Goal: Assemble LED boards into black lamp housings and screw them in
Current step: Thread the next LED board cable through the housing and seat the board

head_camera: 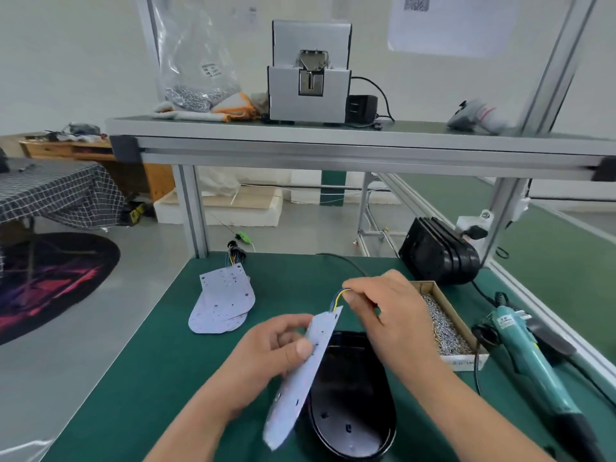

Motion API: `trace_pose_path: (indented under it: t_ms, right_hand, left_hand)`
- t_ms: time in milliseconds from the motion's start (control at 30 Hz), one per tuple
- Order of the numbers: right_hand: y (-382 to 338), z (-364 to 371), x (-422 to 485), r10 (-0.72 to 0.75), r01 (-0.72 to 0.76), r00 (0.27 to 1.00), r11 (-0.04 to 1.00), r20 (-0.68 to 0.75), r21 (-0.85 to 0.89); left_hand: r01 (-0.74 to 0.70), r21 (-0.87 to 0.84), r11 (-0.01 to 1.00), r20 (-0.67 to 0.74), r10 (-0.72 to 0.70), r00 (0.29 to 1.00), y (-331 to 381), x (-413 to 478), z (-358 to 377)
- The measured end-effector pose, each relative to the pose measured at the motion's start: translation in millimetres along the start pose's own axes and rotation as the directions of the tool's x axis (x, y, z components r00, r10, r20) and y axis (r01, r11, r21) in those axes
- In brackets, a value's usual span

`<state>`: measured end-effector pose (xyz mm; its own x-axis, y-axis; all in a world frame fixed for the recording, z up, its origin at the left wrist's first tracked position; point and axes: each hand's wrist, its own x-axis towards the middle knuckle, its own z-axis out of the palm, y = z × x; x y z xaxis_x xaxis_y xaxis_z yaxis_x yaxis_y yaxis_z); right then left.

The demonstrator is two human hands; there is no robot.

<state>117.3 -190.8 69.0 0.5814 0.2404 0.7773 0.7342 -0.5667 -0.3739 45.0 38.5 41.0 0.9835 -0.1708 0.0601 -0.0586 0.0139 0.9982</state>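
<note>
A black lamp housing (353,408) lies open on the green mat in front of me. Tilted on edge over its left rim is a pale LED board (300,375). My left hand (266,355) grips that board, thumb on its face. My right hand (383,315) pinches the board's coloured wires (338,296) at its far end. A pile of more LED boards (221,301) with wires lies at the mat's far left. Stacked black housings (440,251) stand at the far right.
A cardboard tray of screws (443,328) sits right of my hands, with a teal electric screwdriver (530,358) beyond it near the bench's right rail. An aluminium shelf (333,141) overhead carries a grey screw feeder (310,71) and a bag of screws (196,71).
</note>
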Motion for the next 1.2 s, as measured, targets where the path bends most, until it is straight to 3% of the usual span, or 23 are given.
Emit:
trace_pose_path:
  t_ms: [67,167,333,500,600,667,733,867,1033,1133,1200]
  right_hand:
    - [-2.7,0.9,1.6,-0.022,0.022,1.0,0.998,-0.009,0.063]
    - [-1.8,0.6,1.0,-0.004,-0.012,0.996,0.984,0.087,0.179]
    - [14.5,-7.7,-3.6,0.141,-0.168,0.939,0.984,0.313,0.061]
    - [31.9,-12.4,-4.3,0.065,-0.064,0.843,0.998,0.535,-0.021]
    - [30.0,-15.4,-9.8,0.11,-0.143,0.872,0.989,0.476,0.032]
    - [17.7,-16.0,-11.7,0.058,-0.072,0.901,0.997,0.43,0.016]
    - [-0.2,-11.6,-13.2,-0.003,0.017,0.882,1.0,0.47,-0.026]
    - [-28.6,-2.1,-17.5,-0.025,0.08,0.83,0.994,0.558,-0.076]
    - [-30.0,-10.6,-13.7,-0.087,0.164,0.817,0.983,0.57,-0.085]
    - [0.4,-26.6,-7.7,-0.069,0.163,0.799,0.981,0.597,-0.105]
    - [27.5,-41.4,-4.9,-0.034,0.069,0.843,0.997,0.536,-0.045]
  left_hand:
    - [0.03,-0.122,0.992,0.046,-0.025,0.999,0.5,-1.0,0.0]
    - [0.073,-0.298,0.952,0.06,-0.058,0.997,0.9,-3.9,-5.6]
    - [0.035,-0.465,0.884,0.009,-0.035,0.999,0.6,-6.4,-15.7]
    - [-0.067,-0.625,0.778,-0.081,0.021,0.996,2.1,-8.4,-15.8]
    - [-0.107,-0.723,0.683,-0.13,0.017,0.991,7.0,-4.9,-14.4]
    - [-0.102,-0.766,0.635,-0.097,0.042,0.994,7.0,0.2,-10.9]
    - [-0.073,-0.752,0.655,-0.031,0.076,0.997,8.5,2.2,-1.8]
    - [-0.005,-0.699,0.715,0.007,0.014,1.0,-0.5,2.9,5.6]
    - [-0.052,-0.646,0.762,-0.149,-0.058,0.987,7.8,2.5,4.9]
    - [-0.141,-0.717,0.683,-0.266,-0.081,0.961,17.8,2.3,-7.2]
    - [-0.182,-0.769,0.613,-0.277,-0.062,0.959,22.5,1.8,-17.7]
